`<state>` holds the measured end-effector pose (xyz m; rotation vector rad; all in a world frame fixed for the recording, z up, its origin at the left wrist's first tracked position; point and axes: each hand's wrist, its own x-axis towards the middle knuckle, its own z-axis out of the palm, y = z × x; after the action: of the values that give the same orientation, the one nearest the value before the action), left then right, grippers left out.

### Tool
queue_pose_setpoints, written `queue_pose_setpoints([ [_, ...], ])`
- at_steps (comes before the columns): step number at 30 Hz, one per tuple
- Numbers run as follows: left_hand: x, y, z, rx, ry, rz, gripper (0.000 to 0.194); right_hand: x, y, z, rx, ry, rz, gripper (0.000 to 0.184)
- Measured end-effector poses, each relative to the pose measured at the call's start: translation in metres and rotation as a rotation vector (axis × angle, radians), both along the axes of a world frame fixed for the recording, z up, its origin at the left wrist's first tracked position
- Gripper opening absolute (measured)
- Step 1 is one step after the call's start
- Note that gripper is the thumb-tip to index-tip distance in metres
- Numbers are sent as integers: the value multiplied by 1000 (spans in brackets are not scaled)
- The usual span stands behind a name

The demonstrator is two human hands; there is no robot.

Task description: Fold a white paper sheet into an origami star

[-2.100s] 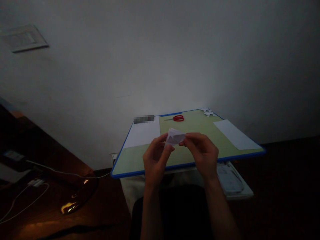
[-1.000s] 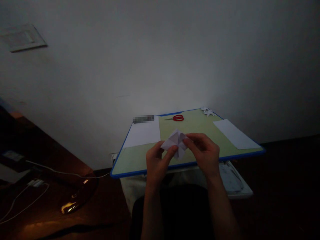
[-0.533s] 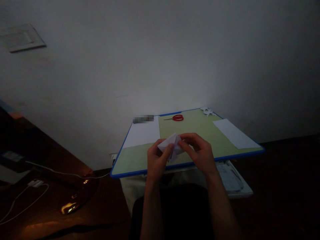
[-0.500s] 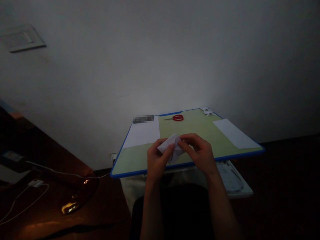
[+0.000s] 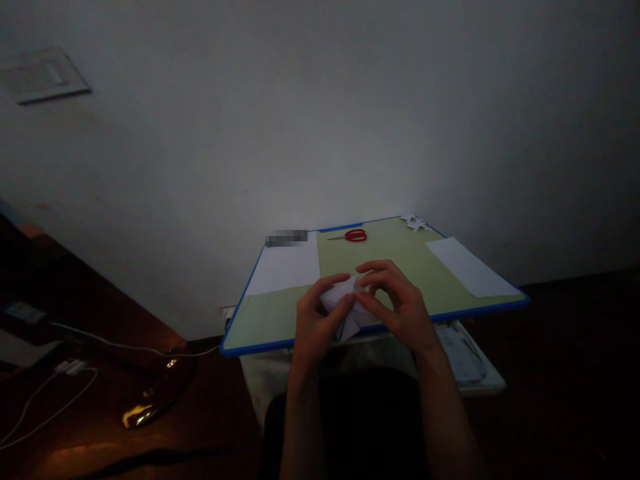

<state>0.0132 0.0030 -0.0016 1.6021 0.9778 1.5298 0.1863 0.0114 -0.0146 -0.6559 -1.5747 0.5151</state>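
Between my two hands is a piece of folded white paper, with angular creases and a pointed flap hanging toward me. My left hand is closed on its left side, thumb in front and fingers behind. The thumb and fingers of my right hand pinch its upper right part. Both hands are held above the near edge of a green board with a blue rim. My fingers hide part of the folds.
Red-handled scissors lie at the board's back. White sheets rest at left and right. Small folded paper pieces are piled at the far right corner. A wall rises behind. A white cable runs at left.
The folded paper has tilted and sits slightly lower, its flap now pointing down toward me. My right index finger has lifted and my right fingers have spread a little.
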Motion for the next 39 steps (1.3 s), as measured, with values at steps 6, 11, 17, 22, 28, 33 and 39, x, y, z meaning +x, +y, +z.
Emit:
queue_pose_setpoints([
  [6,-1,-1,-1,3,100,-51,37,1,-1,1,-16,15,20,6],
  [11,-2,-1,-2,-6,139,-14,35,1,-2,3,-17,-31,42,10],
  [17,-3,-3,1,11,162,-18,35,4,-1,-1,-37,-46,87,12],
  [22,-1,-4,2,-28,90,-80,36,3,1,-4,-88,79,170,9],
  [28,-4,-3,0,-74,40,-116,37,3,1,-3,-172,111,225,8],
  [33,-4,-2,-1,-53,72,-71,36,5,2,-4,-193,120,240,11],
  [39,-1,-3,2,-25,127,13,33,4,2,-3,-156,91,100,7],
])
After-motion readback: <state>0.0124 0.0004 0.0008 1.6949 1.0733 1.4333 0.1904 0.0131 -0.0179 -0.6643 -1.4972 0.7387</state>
